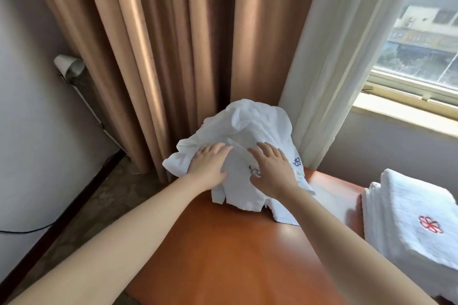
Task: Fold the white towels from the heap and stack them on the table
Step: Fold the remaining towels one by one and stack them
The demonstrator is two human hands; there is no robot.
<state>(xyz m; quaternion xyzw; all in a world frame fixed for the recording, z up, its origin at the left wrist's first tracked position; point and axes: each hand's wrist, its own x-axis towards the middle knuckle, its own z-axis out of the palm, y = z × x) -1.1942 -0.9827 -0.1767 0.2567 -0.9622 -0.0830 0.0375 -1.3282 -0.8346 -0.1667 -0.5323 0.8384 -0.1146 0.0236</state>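
The left hand (209, 166) lies flat on the heap (247, 126), fingers straight and close together, pressing the cloth without gripping it. The right hand (271, 171) rests just beside it on the same heap, fingers spread and only slightly bent, palm down, also grasping nothing. Between the two hands a dark emblem (255, 171) shows on the cloth, and a blue emblem (296, 161) sits just right of the right hand.

The heap is a crumpled mound of white towels at the far end of the table (235, 242), with its left edge hanging past the table's side. The table top is glossy orange-brown.

Well apart from the heap, at the right edge of the table, stands a stack (396, 205) of folded white towels; its top towel bears a red emblem (430, 224).

Behind the heap hangs a brown curtain (161, 44), with a sheer white curtain (329, 57) to its right and a window (426, 32) beyond that.
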